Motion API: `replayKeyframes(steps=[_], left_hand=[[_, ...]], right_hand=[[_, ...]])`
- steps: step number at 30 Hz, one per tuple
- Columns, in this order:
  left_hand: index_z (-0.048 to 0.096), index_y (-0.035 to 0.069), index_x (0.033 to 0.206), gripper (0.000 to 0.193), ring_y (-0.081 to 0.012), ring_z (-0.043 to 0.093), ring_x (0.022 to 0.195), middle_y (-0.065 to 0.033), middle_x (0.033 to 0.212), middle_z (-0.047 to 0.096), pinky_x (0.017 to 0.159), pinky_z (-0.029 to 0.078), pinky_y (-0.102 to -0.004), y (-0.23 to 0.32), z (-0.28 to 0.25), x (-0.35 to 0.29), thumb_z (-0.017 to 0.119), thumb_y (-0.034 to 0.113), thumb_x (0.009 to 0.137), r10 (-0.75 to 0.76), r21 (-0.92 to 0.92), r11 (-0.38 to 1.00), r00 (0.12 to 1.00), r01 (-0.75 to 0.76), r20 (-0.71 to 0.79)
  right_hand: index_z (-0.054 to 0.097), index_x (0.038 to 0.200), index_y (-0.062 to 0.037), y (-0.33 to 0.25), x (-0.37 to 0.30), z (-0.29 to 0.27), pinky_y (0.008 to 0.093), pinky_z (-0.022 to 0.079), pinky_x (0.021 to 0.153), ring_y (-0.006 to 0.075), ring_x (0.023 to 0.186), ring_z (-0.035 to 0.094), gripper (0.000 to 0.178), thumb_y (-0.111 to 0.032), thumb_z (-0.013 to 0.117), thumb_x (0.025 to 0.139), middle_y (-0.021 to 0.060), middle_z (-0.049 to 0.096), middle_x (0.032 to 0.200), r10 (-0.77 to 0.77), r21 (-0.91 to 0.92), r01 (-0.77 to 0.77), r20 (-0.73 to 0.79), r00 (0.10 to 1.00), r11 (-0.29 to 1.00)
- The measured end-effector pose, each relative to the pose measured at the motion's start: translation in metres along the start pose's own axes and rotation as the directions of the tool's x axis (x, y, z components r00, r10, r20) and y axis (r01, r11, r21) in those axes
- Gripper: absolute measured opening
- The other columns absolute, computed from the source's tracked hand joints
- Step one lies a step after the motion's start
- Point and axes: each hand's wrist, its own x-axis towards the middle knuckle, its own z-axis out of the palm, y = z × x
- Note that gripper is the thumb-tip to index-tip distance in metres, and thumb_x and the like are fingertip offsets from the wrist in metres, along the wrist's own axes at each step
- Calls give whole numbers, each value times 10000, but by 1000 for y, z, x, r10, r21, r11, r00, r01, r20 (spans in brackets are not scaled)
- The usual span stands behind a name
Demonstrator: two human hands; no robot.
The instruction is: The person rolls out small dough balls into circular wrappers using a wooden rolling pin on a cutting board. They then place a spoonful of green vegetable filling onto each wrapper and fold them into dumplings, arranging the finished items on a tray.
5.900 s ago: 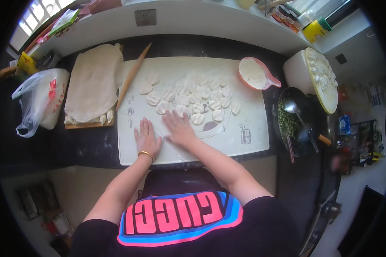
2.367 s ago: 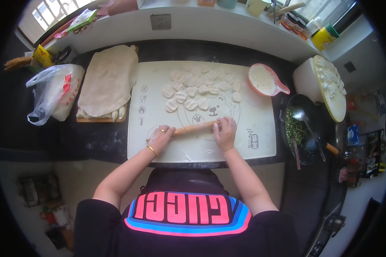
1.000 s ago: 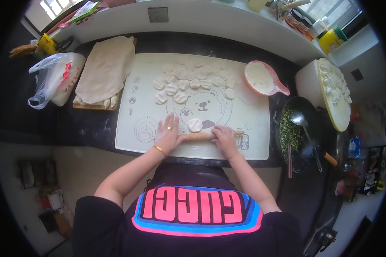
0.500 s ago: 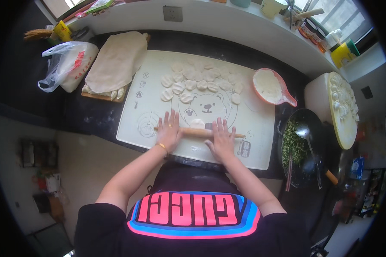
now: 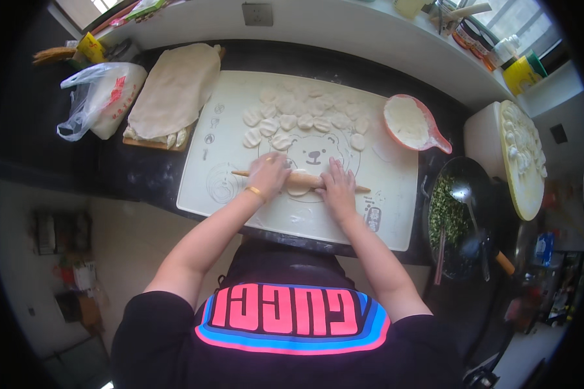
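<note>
A black counter [image 5: 136,174] carries a pale mat [image 5: 194,187], which occupies the middle. On the far left, a beige sheet [image 5: 175,91] covers a wooden board [image 5: 131,142]. On the right stands a dark pan [image 5: 457,258] with chopped greens [image 5: 446,207] and a spoon [image 5: 461,193]. A pink bowl [image 5: 440,145] of white powder rests at the mat's far right corner. The rolling pin [image 5: 308,181] lies crosswise on the near half of the mat, its tapered ends pointing left and right. The left hand [image 5: 268,173] is palm down over its left part, fingers slightly bent; whether they close around it, I cannot tell. The right hand [image 5: 337,188] lies open on its right part, fingers loosely straight, without gripping. Many dough pieces [image 5: 287,122] are at the far side, and one small dough round [image 5: 297,192] is under the pin, between the hands.
</note>
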Motion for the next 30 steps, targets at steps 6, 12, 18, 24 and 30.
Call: replayKeyframes(steps=[6, 12, 18, 24, 30], left_hand=[[561, -6, 904, 240, -351, 531, 961, -201, 1029, 560, 814, 438, -357, 11, -10, 26, 608, 199, 789, -57, -104, 989, 913, 107, 404], [489, 23, 1175, 441, -373, 387, 1188, -224, 1295, 395, 969, 332, -439, -35, -4, -60, 583, 249, 808, 30, 50, 998, 1000, -30, 9], [211, 64, 1408, 635, -374, 86, 1361, -179, 1479, 117, 1084, 105, -509, -54, -16, -4, 472, 301, 881, 77, 305, 950, 997, -66, -23], [146, 64, 1423, 648, -373, 54, 1367, -173, 1489, 70, 1086, 82, -520, -65, -26, 23, 429, 316, 897, 125, 283, 945, 980, -164, 153], [89, 77, 1437, 654, -388, -10, 1368, -186, 1491, 2, 1084, 37, -530, -71, -26, 47, 405, 272, 899, 139, 251, 957, 990, -143, 34]], right_hand=[[529, 958, -104, -17, -30, -14, 546, 274, 986, 294, 1276, 345, 359, -176, 724, 665, 136, 378, 1351, 45, -1, -45, -62, 997, 999], [523, 1001, -92, -45, -58, -3, 517, 257, 1011, 294, 1299, 315, 381, -169, 714, 681, 150, 314, 1407, 135, 5, -135, 45, 990, 991], [437, 1230, -28, -37, 13, 6, 550, 149, 1060, 273, 1347, 228, 596, -352, 620, 764, 164, 254, 1439, 150, -194, -169, -105, 983, 966], [325, 1344, -30, -34, -7, 11, 571, 55, 1063, 310, 1376, 115, 687, -343, 585, 791, 185, 158, 1470, 349, -218, -358, -79, 934, 908], [255, 1382, -43, -40, 28, -1, 575, 42, 1061, 340, 1369, 114, 750, -363, 590, 792, 196, 134, 1471, 403, -217, -412, -89, 911, 885]])
